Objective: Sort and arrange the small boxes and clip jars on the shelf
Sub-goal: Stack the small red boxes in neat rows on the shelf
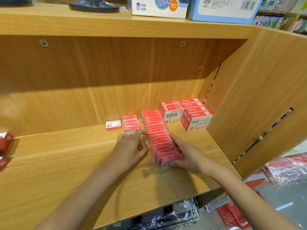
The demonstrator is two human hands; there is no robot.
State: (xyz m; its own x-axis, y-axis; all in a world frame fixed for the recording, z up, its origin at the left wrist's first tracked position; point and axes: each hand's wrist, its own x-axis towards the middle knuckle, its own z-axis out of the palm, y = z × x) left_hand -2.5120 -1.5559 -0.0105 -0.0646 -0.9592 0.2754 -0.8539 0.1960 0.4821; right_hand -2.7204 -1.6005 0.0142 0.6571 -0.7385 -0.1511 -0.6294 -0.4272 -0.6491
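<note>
Shelf (pixel 69 163) of pale wood carries a long row of red staple boxes (pixel 160 136) running from the back wall toward me. My right hand (pixel 187 153) cups the row's near end, fingers along its right side and thumb under the front box, a loose grip. My left hand (pixel 131 150) hovers at the row's left side, fingers loosely curled, holding nothing. Behind sit a short stack of small boxes (pixel 132 124), a lone box (pixel 113 124), and larger red cartons (pixel 186 113) in the corner.
</note>
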